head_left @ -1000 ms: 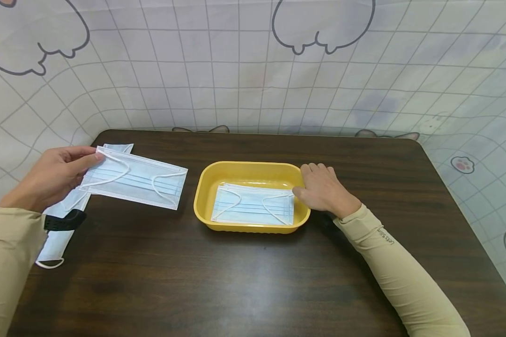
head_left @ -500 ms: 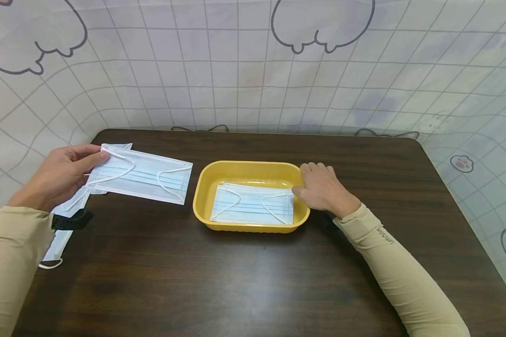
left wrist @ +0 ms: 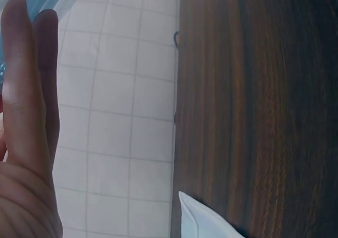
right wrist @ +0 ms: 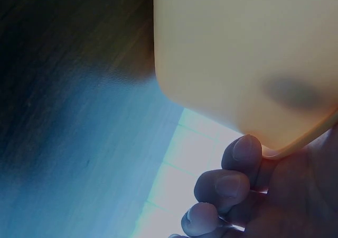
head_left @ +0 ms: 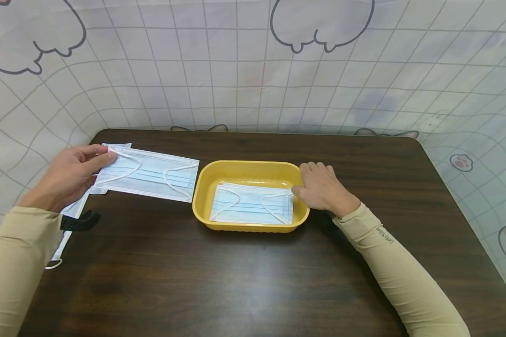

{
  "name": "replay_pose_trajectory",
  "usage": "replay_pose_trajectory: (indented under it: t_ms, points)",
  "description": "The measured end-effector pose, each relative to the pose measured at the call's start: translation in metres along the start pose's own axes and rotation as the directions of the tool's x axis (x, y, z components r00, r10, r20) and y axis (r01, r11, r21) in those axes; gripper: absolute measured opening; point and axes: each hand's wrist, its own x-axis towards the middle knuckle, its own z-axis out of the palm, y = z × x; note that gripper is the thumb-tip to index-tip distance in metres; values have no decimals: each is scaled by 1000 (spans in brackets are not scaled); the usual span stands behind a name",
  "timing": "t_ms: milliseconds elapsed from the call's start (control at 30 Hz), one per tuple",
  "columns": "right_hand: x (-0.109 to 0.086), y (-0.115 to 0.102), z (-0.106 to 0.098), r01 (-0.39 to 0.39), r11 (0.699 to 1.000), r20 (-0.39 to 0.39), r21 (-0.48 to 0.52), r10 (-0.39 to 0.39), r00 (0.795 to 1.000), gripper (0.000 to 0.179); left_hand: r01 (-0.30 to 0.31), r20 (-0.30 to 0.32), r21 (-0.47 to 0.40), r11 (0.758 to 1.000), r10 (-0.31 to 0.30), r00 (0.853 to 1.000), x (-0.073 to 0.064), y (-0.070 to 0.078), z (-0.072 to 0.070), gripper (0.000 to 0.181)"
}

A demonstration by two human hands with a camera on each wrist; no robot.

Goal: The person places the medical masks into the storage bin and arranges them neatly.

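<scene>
In the head view, my left hand (head_left: 67, 178) pinches a pale blue disposable face mask (head_left: 153, 173) by its left end, between thumb and fingers. The mask hangs flat over the table, ear loops showing, its right end right at the left rim of a yellow plastic basin (head_left: 249, 228). Inside the basin lie several similar face masks (head_left: 252, 206), neatly stacked. My right hand (head_left: 325, 191) grips the basin's right rim, thumb on the inner side; in the right wrist view the fingers (right wrist: 222, 185) curl under the rim from outside.
More face masks (head_left: 73, 209) lie on the dark wooden table (head_left: 253, 281) at the left, partly hidden by my left forearm; a mask corner (left wrist: 203, 222) shows in the left wrist view. A white grid-patterned cloth (head_left: 219, 70) hangs behind the table.
My left hand has moved to the right with the face mask, bringing it to the basin's left rim. The right hand has stayed on the basin.
</scene>
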Motion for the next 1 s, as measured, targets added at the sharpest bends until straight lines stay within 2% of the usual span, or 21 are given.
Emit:
replay_pose_trajectory:
  t_ms: [133, 233, 333, 400, 567, 700, 800, 900, 1000]
  points:
    - [-1, 0, 0, 1, 1000, -2, 2, -1, 1000, 31, -8, 14, -87, 996, 10, 1000, 1, -1, 7, 8]
    - [-1, 0, 0, 0, 1000, -2, 2, 0, 1000, 31, -6, 15, -94, 996, 8, 1000, 2, -1, 13, 8]
    - [-1, 0, 1, -1, 1000, -5, 2, 1, 1000, 31, -5, 10, -61, 998, 5, 1000, 4, -2, 18, 7]
    - [-1, 0, 1, -1, 1000, -5, 2, 1, 1000, 32, 1, 11, 11, 1000, -1, 1000, 5, -3, 22, 10]
    - [-2, 0, 2, -3, 1000, -7, 2, 3, 1000, 34, 10, 35, 124, 992, -15, 999, 8, -5, 33, 29]
    - [-2, -1, 2, -6, 1000, -2, -1, 6, 1000, 37, -11, 51, 132, 991, 4, 999, 10, -6, 40, 49]
    - [-2, -1, 2, -6, 1000, -1, -3, 6, 1000, 37, -27, 55, 143, 989, 19, 998, 11, -6, 44, 57]
    - [-2, -1, 2, -6, 1000, -3, 1, 6, 1000, 37, -44, 46, 166, 985, 37, 998, 10, -6, 48, 55]
    - [-3, -1, 2, -6, 1000, -2, 3, 6, 1000, 37, -59, 41, 121, 991, 54, 998, 10, -6, 53, 39]
